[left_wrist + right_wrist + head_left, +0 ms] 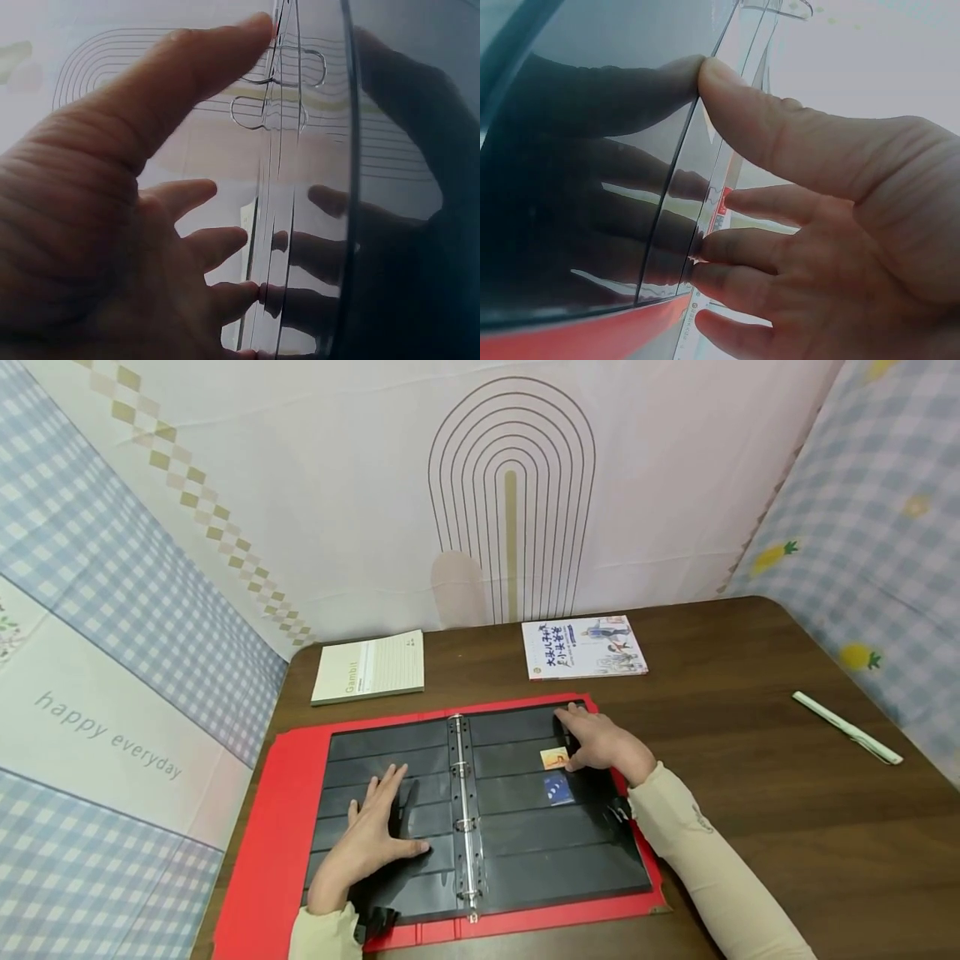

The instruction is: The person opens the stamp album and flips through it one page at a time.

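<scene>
A red ring binder [258, 852] lies spread on the table, with black strip-pocket pages on both sides of its metal rings [467, 827]. My left hand [367, 839] rests on the left page [390, 743], fingers straight and spread. On the right page [525, 864], my right hand [602, 743] lies with extended fingers near the upper right edge. Its thumb is beside a small yellow-orange stamp-like card [553, 758]; a blue one [558, 790] sits just below. Both wrist views show fingertips touching the glossy page, with reflections. Neither hand grips anything.
A cream notepad [369, 667] lies behind the binder at the left. Behind its right page is a white picture book [585, 647]. A pale green pen [847, 727] lies far right on the wooden table [738, 693]. Printed cloths [360, 485] hang around the table.
</scene>
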{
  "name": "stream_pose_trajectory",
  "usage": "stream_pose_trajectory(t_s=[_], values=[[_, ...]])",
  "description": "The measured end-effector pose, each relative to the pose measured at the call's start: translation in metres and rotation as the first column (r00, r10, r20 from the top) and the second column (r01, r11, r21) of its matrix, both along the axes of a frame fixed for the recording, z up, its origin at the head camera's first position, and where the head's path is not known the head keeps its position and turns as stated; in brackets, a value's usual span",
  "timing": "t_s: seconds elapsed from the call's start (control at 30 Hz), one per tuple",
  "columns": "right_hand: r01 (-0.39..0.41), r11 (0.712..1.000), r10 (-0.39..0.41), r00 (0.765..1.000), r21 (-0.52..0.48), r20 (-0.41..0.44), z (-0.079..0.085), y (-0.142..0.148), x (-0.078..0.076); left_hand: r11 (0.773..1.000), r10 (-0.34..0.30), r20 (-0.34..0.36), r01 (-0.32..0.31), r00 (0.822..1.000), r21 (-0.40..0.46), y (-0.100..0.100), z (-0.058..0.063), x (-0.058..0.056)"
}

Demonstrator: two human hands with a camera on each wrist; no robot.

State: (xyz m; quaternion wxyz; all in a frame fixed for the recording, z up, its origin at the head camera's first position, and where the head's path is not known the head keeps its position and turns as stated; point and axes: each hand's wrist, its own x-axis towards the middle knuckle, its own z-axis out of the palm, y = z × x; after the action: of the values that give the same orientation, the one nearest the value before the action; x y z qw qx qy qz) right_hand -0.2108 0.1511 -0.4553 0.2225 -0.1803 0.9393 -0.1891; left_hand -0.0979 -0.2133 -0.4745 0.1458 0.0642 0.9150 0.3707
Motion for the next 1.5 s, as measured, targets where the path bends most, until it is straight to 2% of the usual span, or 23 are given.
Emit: stream_pose_trajectory(t_s=[0.37, 0.6, 0.83, 1.27, 1.5], values=[[0.006, 1.000, -0.006, 1.000, 0.017, -0.017, 0.003, 0.000, 0.003, 0.998, -0.048, 0.023, 0.049, 0.999, -0.031, -0.001, 0.000, 0.001], [0.017, 1.000, -0.017, 1.000, 0.021, -0.022, 0.003, 0.003, 0.001, 0.998, -0.049, 0.011, 0.049, 0.999, -0.026, 0.001, -0.001, -0.003], [-0.017, 0.998, 0.020, 0.998, 0.053, -0.057, 0.003, 0.004, 0.001, 0.999, -0.043, 0.002, 0.043, 0.999, -0.031, 0.002, -0.002, -0.004], [-0.059, 0.994, 0.068, 0.992, 0.094, -0.102, 0.002, -0.007, 0.002, 0.999, -0.018, 0.029, 0.019, 0.999, -0.033, -0.005, -0.002, 0.002], [0.039, 0.999, -0.035, 0.994, 0.033, -0.100, 0.005, -0.004, 0.004, 1.000, -0.027, 0.023, 0.027, 0.999, -0.012, -0.003, -0.005, -0.002]])
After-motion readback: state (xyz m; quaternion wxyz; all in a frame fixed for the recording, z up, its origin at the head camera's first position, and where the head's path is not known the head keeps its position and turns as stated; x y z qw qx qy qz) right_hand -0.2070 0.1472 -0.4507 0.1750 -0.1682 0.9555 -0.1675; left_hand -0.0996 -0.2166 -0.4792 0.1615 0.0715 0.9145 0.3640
